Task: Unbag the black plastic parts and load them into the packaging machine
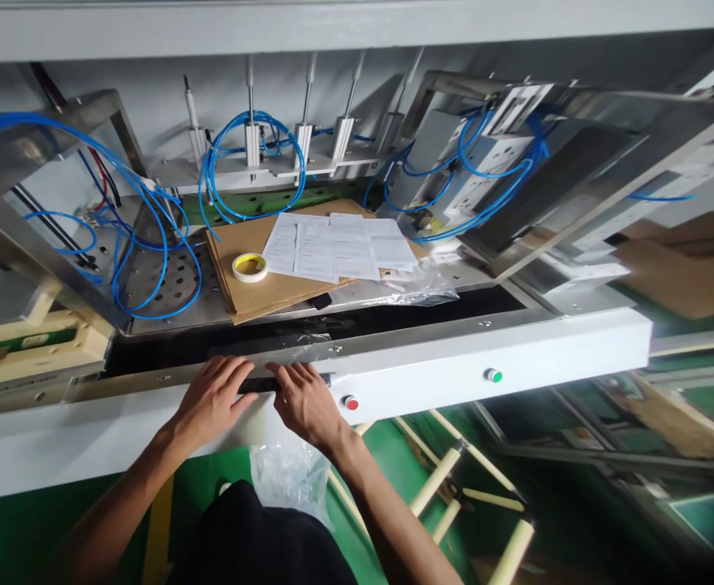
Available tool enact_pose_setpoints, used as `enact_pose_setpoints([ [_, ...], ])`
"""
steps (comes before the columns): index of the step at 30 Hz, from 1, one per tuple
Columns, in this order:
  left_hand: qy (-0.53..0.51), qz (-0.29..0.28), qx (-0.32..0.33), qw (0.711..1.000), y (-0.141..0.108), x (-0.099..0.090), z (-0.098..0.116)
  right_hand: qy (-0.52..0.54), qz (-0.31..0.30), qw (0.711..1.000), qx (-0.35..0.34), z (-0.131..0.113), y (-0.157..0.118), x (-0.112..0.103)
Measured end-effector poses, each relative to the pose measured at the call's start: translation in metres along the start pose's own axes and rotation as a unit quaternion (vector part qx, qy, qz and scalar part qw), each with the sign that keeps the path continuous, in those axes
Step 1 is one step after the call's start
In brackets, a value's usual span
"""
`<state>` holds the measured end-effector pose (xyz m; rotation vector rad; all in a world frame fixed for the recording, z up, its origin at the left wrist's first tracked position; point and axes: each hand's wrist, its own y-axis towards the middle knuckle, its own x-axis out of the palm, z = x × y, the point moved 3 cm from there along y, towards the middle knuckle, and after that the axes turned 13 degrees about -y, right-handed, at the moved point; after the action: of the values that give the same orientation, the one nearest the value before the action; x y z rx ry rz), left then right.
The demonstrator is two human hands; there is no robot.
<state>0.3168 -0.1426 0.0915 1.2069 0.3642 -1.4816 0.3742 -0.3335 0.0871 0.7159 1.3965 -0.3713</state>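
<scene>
A narrow black bar-shaped thing (260,384) lies level at the machine's front edge, and I cannot make out its exact kind. My left hand (210,402) grips its left end, fingers bent over the top and thumb underneath. Curled around the right part is my right hand (309,406), which hides much of it. Clear plastic film (313,345) sticks up just behind my right fingers. Below my hands hangs a crumpled clear plastic bag (289,479); whether it joins the black thing is hidden.
Cardboard sheets (244,296) on the metal plate carry printed papers (338,248) and a tape roll (250,267). Blue air tubes (165,268) loop around the cylinders. A red button (350,402) and a green button (494,375) sit on the white front rail (417,386).
</scene>
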Motion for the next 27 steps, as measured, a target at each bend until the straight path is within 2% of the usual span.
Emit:
enact_pose_setpoints([
  [2, 0.017, 0.037, 0.004, 0.999, 0.0, -0.001, 0.004, -0.005, -0.015, 1.0, 0.02, 0.005, 0.011, -0.002],
  [4, 0.027, 0.045, 0.011, 0.999, -0.001, 0.005, 0.004, -0.011, -0.014, 0.999, 0.029, 0.007, 0.022, 0.0],
  [9, 0.021, -0.01, -0.017, 1.0, -0.002, 0.026, -0.011, -0.012, 0.001, 0.999, 0.038, 0.013, 0.04, 0.011],
  [12, 0.002, -0.034, -0.038, 0.999, 0.002, 0.028, -0.016, -0.002, 0.037, 0.997, 0.06, 0.015, 0.029, 0.009],
  [14, -0.006, -0.036, -0.039, 0.999, 0.004, 0.024, -0.016, 0.052, 0.1, 0.985, 0.13, 0.014, 0.008, 0.006],
  [15, -0.008, -0.034, -0.03, 0.999, 0.004, 0.021, -0.015, 0.099, 0.139, 0.968, 0.185, 0.012, -0.006, 0.006],
  [17, -0.009, -0.02, 0.001, 1.0, 0.004, 0.015, -0.013, 0.185, 0.201, 0.916, 0.295, 0.004, -0.035, 0.011],
  [18, -0.008, -0.015, 0.012, 1.0, 0.004, 0.012, -0.012, 0.217, 0.21, 0.892, 0.336, -0.003, -0.048, 0.016],
  [20, -0.01, -0.022, 0.007, 1.0, 0.002, 0.011, -0.012, 0.317, 0.179, 0.847, 0.388, -0.02, -0.064, 0.03],
  [21, -0.019, -0.032, -0.011, 0.999, 0.0, 0.012, -0.012, 0.375, 0.15, 0.823, 0.4, -0.029, -0.068, 0.038],
  [24, -0.111, -0.069, -0.074, 0.989, -0.009, 0.019, -0.007, 0.556, 0.089, 0.716, 0.412, -0.053, -0.066, 0.051],
  [27, -0.218, -0.071, -0.103, 0.968, -0.027, 0.028, 0.008, 0.623, 0.098, 0.663, 0.403, -0.066, -0.062, 0.046],
])
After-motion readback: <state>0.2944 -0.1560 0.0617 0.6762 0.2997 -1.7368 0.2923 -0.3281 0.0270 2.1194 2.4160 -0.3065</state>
